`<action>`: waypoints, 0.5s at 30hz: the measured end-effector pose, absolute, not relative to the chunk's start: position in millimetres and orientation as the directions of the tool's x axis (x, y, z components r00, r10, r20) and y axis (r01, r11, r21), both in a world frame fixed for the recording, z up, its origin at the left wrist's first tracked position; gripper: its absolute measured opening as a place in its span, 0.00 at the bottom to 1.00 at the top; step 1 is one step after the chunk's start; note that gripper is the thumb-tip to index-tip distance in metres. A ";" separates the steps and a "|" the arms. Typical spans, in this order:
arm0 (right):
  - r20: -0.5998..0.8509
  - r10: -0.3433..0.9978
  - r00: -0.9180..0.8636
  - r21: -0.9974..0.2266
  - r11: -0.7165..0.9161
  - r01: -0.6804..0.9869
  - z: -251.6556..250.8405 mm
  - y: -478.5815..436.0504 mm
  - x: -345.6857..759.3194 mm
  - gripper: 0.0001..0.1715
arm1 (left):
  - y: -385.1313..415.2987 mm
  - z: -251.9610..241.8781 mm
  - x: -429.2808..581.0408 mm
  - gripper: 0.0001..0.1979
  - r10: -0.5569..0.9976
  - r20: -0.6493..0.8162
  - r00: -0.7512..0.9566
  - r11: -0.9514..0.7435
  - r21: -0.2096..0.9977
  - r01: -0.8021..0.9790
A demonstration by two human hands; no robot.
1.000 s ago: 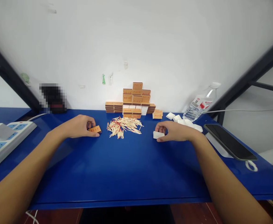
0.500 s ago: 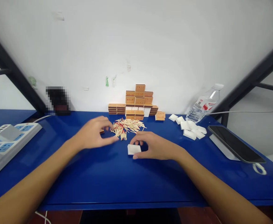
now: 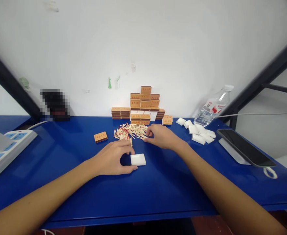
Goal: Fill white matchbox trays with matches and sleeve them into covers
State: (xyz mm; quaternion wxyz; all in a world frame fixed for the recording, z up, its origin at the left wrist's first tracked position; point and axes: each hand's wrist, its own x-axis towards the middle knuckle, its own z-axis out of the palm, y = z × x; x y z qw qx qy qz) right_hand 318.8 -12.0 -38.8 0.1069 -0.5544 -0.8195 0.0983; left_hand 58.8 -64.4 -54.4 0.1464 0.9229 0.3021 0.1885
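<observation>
A small white matchbox tray (image 3: 138, 159) lies on the blue table in front of me. My left hand (image 3: 117, 158) has its thumb and fingers round the tray's left end. Beyond it is a loose pile of red-tipped matches (image 3: 131, 130). At the pile's right edge, my right hand (image 3: 160, 135) pinches at the matches with its thumb and fingers; how many it holds is hidden. An orange matchbox (image 3: 100, 137) lies by itself to the left of the pile.
Stacked matchboxes (image 3: 145, 103) stand against the wall behind the pile. Several white trays (image 3: 198, 133) lie at right, near a water bottle (image 3: 213, 106) and a phone (image 3: 245, 147). A power strip (image 3: 9, 147) is at the left.
My right hand has let go of the white tray and moved back to the matches. My left hand has come right and nearer, to the tray, uncovering the lone matchbox.
</observation>
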 end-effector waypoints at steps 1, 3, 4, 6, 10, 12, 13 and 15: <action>0.068 0.930 -0.361 -0.287 0.365 0.886 -41.6 -13.3 318.4 0.09 | -64.4 -55.2 58.8 0.14 0.615 0.257 0.746 -0.773 0.387 0.503; 0.060 0.925 -0.375 -0.299 0.375 0.877 -45.7 -16.0 320.9 0.08 | -63.3 -56.0 58.1 0.14 0.618 0.256 0.744 -0.771 0.386 0.507; 0.051 0.920 -0.388 -0.304 0.384 0.872 -47.0 -17.1 323.6 0.09 | -62.3 -56.1 57.3 0.14 0.617 0.256 0.744 -0.772 0.382 0.508; 0.032 0.908 -0.417 -0.309 0.406 0.860 -48.6 -18.6 330.0 0.10 | -59.8 -55.7 55.4 0.14 0.617 0.256 0.744 -0.774 0.371 0.514; 0.000 0.890 -0.456 -0.299 0.436 0.849 -48.6 -20.6 340.2 0.12 | -55.6 -54.7 51.6 0.13 0.624 0.264 0.735 -0.771 0.360 0.525; -0.008 0.881 -0.473 -0.304 0.449 0.840 -45.8 -23.1 341.8 0.12 | -54.8 -54.7 50.6 0.13 0.627 0.267 0.732 -0.770 0.355 0.530; -0.009 0.878 -0.479 -0.312 0.453 0.835 -43.5 -24.9 341.7 0.12 | -54.6 -54.7 50.4 0.13 0.630 0.267 0.729 -0.768 0.352 0.535; -0.007 0.876 -0.482 -0.335 0.452 0.826 -37.4 -30.0 340.2 0.12 | -54.5 -55.1 50.5 0.13 0.639 0.273 0.719 -0.763 0.345 0.547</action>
